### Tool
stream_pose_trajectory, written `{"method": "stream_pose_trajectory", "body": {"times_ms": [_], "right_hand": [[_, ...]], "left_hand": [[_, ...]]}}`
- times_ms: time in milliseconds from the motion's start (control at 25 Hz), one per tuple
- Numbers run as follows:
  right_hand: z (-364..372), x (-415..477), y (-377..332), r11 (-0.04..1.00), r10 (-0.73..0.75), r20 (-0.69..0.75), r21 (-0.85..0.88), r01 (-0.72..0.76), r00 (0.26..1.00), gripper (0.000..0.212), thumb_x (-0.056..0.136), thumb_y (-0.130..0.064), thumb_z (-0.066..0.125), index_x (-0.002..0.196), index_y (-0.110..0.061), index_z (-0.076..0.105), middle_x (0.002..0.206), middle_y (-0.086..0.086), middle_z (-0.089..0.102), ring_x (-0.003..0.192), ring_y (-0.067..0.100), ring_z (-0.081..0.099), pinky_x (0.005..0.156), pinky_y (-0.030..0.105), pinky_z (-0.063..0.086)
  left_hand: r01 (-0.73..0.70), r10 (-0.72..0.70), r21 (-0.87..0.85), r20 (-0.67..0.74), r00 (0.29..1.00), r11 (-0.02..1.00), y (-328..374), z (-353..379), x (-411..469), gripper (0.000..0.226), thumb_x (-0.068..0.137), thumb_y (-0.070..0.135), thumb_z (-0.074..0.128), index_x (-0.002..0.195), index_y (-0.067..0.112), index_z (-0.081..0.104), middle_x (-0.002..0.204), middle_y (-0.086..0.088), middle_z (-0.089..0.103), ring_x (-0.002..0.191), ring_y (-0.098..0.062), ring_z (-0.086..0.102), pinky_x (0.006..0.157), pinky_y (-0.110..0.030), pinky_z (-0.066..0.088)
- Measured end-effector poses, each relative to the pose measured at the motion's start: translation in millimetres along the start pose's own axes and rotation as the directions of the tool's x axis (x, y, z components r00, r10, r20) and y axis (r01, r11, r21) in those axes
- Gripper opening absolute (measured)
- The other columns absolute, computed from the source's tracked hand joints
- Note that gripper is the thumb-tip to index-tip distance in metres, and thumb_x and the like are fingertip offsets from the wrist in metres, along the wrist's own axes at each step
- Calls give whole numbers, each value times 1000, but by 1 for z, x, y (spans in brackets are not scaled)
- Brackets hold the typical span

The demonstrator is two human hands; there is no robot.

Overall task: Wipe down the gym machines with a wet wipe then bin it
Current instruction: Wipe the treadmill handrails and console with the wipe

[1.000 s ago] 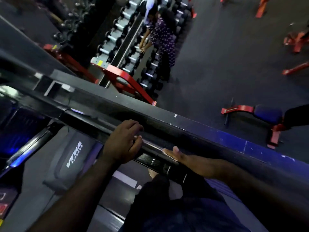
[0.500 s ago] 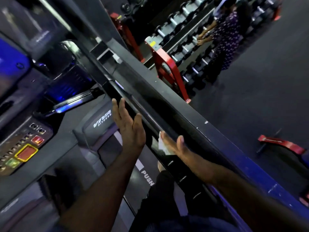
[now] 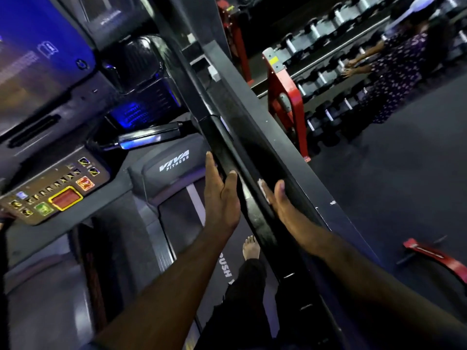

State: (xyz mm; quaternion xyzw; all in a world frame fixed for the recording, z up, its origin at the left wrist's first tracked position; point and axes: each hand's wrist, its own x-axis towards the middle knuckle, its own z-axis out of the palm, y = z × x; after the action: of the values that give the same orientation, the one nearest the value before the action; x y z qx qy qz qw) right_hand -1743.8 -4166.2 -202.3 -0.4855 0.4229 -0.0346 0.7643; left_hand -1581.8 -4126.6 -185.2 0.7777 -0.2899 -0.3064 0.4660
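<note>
A small white wet wipe [image 3: 263, 190] is pressed onto the right side of the long glossy black treadmill handrail [image 3: 255, 223] by the right hand [image 3: 284, 207]. The fingers are laid straight and close together over it. Nothing is pinched, and the wipe is held by flat pressure alone. Only a sliver of it is seen at the fingertips. The left hand [image 3: 222, 198] is set against the rail's inner side with fingers extended and together and the thumb touching the rail's edge. Nothing is held in it.

The step in hand is judged to be the wiping of this rail along its length. For a good result, even pressure should be applied through the whole flat of the fingers, so that the thin wipe is dragged with the hand and not left behind or rolled up. The stroke is best made in one direction, towards the grey control console with red, green and orange buttons [image 3: 58, 195]. The top and inner face of the rail should then be covered in overlapping passes. The body can be steadied by the left hand on the rail, which is sensible on a treadmill belt. How much of the wipe is folded under the palm cannot be told. If it is bunched, it should be spread out first.
</note>
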Motion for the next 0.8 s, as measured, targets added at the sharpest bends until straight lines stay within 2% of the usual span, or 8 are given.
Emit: {"method": "stream_pose_trajectory", "body": {"times_ms": [200,240,320,400,520,600,680,800], "right_hand": [[5,16,-38,999,-37,119,26,34,992,87,84,-71,2,164,-40,16,162,-30,15,143,-16,13,97,-3,23],[5,23,-38,998,-50,117,36,46,992,85,85,-70,1,164,-40,16,164,-29,14,144,-16,14,99,-4,23],[7,44,-48,996,-55,87,68,50,995,86,87,-72,2,165,-38,16,168,-24,11,149,-10,12,117,11,16],[11,61,-66,998,-55,72,42,52,996,88,86,-73,1,165,-37,17,162,-28,13,146,-11,10,118,22,9],[12,70,-70,994,-101,86,57,97,991,96,77,-87,10,162,-44,25,161,-32,17,147,-12,10,119,27,8],[15,86,-74,990,-135,81,51,131,988,95,77,-95,20,158,-48,33,169,-18,22,156,1,18,129,40,12],[19,101,-88,993,-107,35,59,104,994,89,85,-87,19,160,-41,33,167,-8,35,152,8,34,129,46,22],[23,105,-99,995,-95,21,46,94,995,89,87,-87,15,160,-41,34,164,-15,37,153,4,30,130,43,19]], "left_hand": [[83,-83,-9,42,996,997,1,-5,8,82,95,40,48,167,26,12,172,6,21,152,2,21,127,-28,21],[90,-89,-19,44,995,996,-1,-7,10,82,94,40,49,167,27,13,172,8,23,151,3,23,126,-28,23],[97,-94,-59,53,994,994,-4,-9,16,82,94,38,51,167,29,16,170,11,27,151,2,27,124,-29,26],[79,-75,-80,55,996,994,-7,-12,22,81,94,38,54,167,29,18,169,11,30,151,1,29,122,-26,28],[85,-78,-88,77,994,992,-9,-21,34,82,93,39,55,166,30,19,168,13,29,145,10,30,109,-6,27],[107,-93,-144,97,991,984,-10,-27,45,80,91,35,57,163,34,24,159,24,37,130,25,36,98,2,29],[119,-96,-192,127,987,974,-17,-26,51,68,93,28,59,152,45,31,139,43,45,125,28,40,97,0,35],[116,-81,-206,171,982,972,-29,-24,58,71,91,38,58,153,49,25,145,46,32,145,9,31,120,-30,32]]}}
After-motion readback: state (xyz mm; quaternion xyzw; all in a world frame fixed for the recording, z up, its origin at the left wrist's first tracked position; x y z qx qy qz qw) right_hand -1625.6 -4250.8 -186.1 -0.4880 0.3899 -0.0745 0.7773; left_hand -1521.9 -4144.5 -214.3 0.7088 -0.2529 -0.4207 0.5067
